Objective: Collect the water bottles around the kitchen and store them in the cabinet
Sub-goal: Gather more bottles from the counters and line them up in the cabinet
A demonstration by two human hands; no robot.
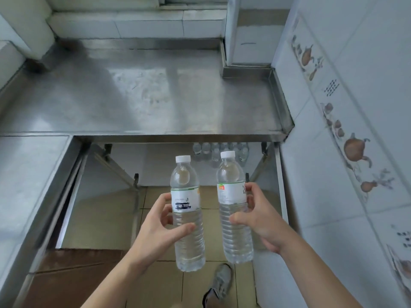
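Gripping two bottles upright; hands apart

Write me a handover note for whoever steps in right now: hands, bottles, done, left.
Left hand: holding one bottle upright by its middle.
Right hand: holding a second bottle upright, same grip.
Both are capped, full and held in front of the open space under the steel counter.
Done: a cluster of stored bottles already stands at the back of that space, on the right.
Left: set these two down beside that cluster. No bottles show on the counter; the rest of the kitchen is out of view.
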